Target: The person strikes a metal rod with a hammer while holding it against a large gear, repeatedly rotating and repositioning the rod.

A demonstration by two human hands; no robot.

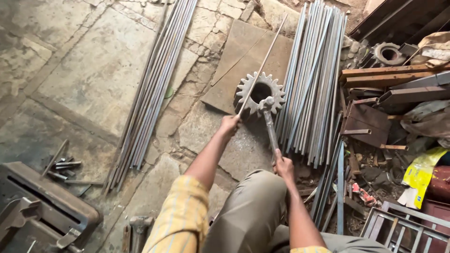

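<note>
Fingers of left hand (229, 124) grip rod (262, 63), right hand (283, 165) hammer (269, 122)

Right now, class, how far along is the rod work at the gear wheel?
Done: nothing finished can be told apart. In hand: the left hand holds a thin rod across the gear wheel; the right hand grips the lever tool. Left: rod bundles lie alongside.

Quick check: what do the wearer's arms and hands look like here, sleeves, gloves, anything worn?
Both hands are bare, no gloves: left hand, right hand. Forearms are uncovered. The left arm has a short yellow sleeve with faint pale stripes, ending about the elbow; a sliver of the same yellow fabric shows on the right arm at the frame's bottom edge. No watch or rings visible.
</note>
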